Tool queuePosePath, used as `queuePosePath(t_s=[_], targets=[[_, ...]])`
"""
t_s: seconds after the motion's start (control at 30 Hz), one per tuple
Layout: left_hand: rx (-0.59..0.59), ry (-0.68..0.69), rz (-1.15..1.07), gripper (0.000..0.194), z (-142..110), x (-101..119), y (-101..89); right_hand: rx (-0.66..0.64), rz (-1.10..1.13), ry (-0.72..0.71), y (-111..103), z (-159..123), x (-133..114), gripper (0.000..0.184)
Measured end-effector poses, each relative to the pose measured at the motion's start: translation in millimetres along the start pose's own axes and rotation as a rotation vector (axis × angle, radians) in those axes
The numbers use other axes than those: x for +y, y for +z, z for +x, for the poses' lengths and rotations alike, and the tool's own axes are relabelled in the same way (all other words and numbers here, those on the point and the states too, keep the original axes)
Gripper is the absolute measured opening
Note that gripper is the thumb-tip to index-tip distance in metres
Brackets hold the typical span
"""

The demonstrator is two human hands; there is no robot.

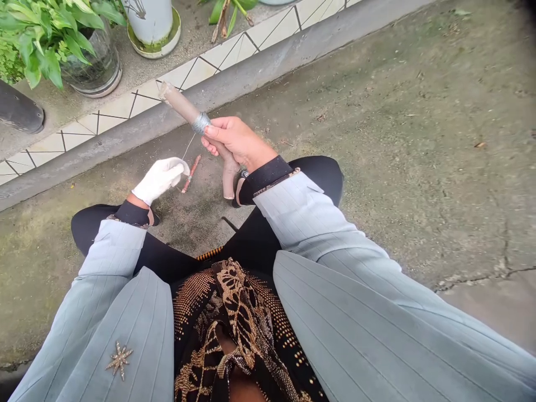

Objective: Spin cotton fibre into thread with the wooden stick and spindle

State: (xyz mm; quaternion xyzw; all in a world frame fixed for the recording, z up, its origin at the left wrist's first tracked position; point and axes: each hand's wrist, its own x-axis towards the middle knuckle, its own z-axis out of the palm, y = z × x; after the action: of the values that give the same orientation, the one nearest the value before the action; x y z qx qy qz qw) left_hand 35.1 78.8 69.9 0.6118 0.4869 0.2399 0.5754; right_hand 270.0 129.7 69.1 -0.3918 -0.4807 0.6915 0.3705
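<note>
My right hand [237, 139] is bare and closed around a thick beige-brown stick-like piece [182, 105], tilted up to the left. Its lower end [229, 176] bends below my fingers. A coil of thin grey wire [201, 122] is wound round the piece beside my thumb. From this coil a strand of wire [188, 146] runs taut down to my left hand [161, 177], which wears a white glove and has its fingers closed on the strand. Close by the gloved fingertips is a short reddish stick [191, 174]; whether they grip it, I cannot tell.
Concrete ground [397, 145] spreads around my bent legs. Ahead runs a low grey kerb [268, 75] with white tiles. Behind it stand a leafy plant in a glass pot [94, 64], a white pot on a saucer [153, 22] and a dark pipe [20, 109].
</note>
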Motion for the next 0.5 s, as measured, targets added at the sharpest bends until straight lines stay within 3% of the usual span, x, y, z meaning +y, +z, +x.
queuePosePath(t_s=[0.23, 0.5], targets=[[0.052, 0.059, 0.04, 0.036, -3.7, 4.5, 3.6, 0.092, 0.016, 0.052, 10.9, 8.7, -3.4, 0.051], [-0.007, 0.002, -0.111, 0.04, -15.8, 9.0, 9.8, 0.007, 0.115, 0.03, 23.0, -0.6, -20.2, 0.053]])
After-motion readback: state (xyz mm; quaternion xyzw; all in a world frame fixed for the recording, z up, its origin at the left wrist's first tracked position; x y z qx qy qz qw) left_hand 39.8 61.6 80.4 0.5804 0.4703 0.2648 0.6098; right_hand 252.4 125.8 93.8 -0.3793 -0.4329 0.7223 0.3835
